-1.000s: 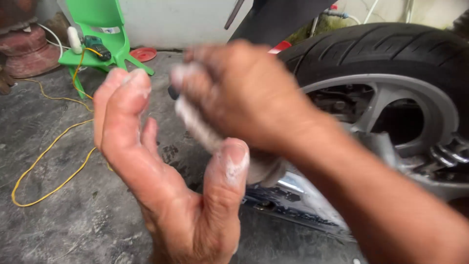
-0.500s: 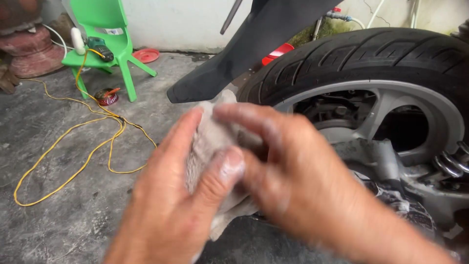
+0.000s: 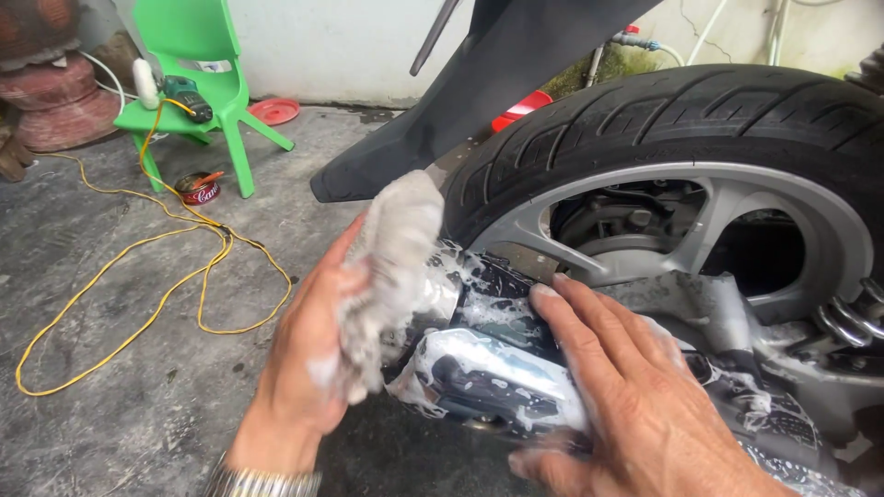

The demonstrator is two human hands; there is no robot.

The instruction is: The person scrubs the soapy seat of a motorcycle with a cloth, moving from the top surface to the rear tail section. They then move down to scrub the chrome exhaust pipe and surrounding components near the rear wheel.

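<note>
a: what is held in the left hand [image 3: 308, 368]?

b: a soapy grey cloth [image 3: 396, 258] is gripped there, the fingers curled around it from behind. the cloth is pressed against the rear end of the soap-covered exhaust pipe [image 3: 488, 364], just beside the rear tyre [image 3: 681, 120].

a: and the right hand [image 3: 635, 400]?

b: it is laid open and flat on the exhaust pipe, fingers stretched out and pointed toward the cloth. nothing is gripped by it. suds are seen on the chrome under and around the fingers.

a: where is the pipe set against the wheel?

b: it is placed low in front of the silver wheel rim [image 3: 645, 248], with the black mudguard [image 3: 479, 92] slanted above the cloth.

a: what else is seen around?

b: a green plastic chair [image 3: 207, 97] is stood well apart at the upper left, with a drill [image 3: 189, 97] and a white bottle [image 3: 145, 85] rested on its seat. a yellow cable [image 3: 147, 304] is looped across the wet concrete floor [image 3: 101, 433], and a small red can [image 3: 196, 189] is set near the chair legs. a metal watch band [image 3: 262, 480] is worn on the left wrist.
</note>
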